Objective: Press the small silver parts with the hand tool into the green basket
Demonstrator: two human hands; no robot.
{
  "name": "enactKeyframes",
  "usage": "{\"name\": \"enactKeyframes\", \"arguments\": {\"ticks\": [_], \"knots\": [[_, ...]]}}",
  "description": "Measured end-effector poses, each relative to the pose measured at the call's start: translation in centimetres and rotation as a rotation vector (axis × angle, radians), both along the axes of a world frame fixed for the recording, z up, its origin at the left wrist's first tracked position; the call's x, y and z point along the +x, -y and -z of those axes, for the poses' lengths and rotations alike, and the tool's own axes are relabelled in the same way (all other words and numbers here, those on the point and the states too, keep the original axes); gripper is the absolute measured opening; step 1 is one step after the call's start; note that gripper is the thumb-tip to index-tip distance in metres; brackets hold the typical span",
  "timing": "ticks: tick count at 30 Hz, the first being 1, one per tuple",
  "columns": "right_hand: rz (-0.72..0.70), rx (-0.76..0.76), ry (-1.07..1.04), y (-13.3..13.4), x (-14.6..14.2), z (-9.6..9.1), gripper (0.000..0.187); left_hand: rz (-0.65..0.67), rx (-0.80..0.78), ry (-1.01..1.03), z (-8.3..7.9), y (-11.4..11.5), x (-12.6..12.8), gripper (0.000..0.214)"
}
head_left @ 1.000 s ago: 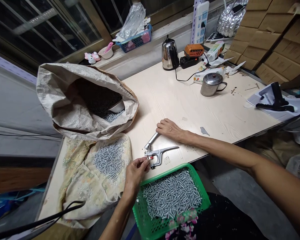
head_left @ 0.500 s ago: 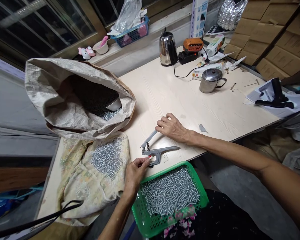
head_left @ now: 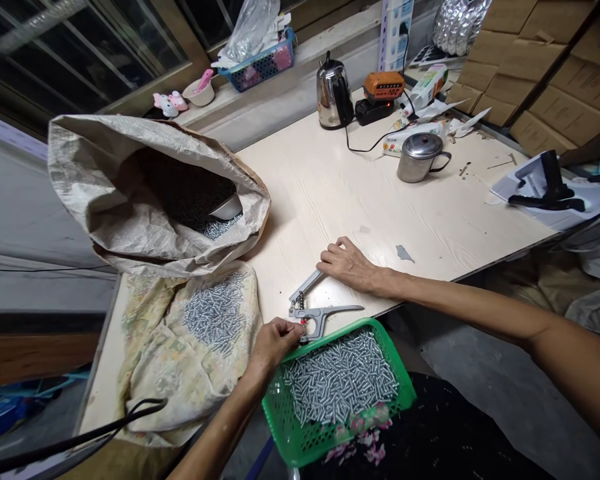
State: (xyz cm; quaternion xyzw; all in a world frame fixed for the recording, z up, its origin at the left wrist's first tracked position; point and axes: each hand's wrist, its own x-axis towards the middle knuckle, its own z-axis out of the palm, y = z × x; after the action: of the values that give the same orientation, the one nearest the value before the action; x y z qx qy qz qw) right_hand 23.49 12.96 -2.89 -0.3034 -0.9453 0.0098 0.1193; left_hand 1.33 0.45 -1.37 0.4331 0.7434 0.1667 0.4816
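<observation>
Left hand point(head_left: 275, 340) is pinching the pliers point(head_left: 320, 311) at their head; right hand point(head_left: 349, 265) is gripping the upper handle. Pliers are lying at the near edge of the desk point(head_left: 380, 207), beside a basket point(head_left: 290, 437).

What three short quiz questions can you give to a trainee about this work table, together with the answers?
1. True or false: the green basket holds a heap of screws.
2. The right hand rests on: A) the kettle, B) the upper handle of the pliers, C) the sack.
3. Fill in: the fingertips of the left hand pinch at the ___ of the pliers.
Key: 1 true; 2 B; 3 head.
</observation>
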Motion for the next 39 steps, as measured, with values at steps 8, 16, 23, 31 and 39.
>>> {"name": "enactKeyframes", "arguments": {"ticks": [8, 16, 23, 31, 39], "knots": [[0.081, -0.283, -0.177, 3.3, 2.2, 1.2, 0.083, 0.041, -0.02, -0.01, 0.1, -0.2, -0.2, 0.038], [0.111, -0.318, -0.149, 4.8, 3.1, 1.4, 0.103, 0.027, -0.022, -0.013, 0.5, -0.3, -0.2, 0.037], [0.097, -0.305, -0.104, 5.4, 2.7, -0.3, 0.067, 0.14, -0.006, -0.147, 0.1, 0.1, -0.1, 0.037], [-0.048, -0.29, -0.054, 4.0, 1.1, -0.9, 0.04, 0.638, 0.711, -0.541, -0.3, -2.4, 3.4, 0.062], [-0.084, -0.259, -0.049, 1.6, -0.2, 0.4, 0.017, 0.762, 0.569, -0.554, -0.2, -6.1, 3.3, 0.02]]}}
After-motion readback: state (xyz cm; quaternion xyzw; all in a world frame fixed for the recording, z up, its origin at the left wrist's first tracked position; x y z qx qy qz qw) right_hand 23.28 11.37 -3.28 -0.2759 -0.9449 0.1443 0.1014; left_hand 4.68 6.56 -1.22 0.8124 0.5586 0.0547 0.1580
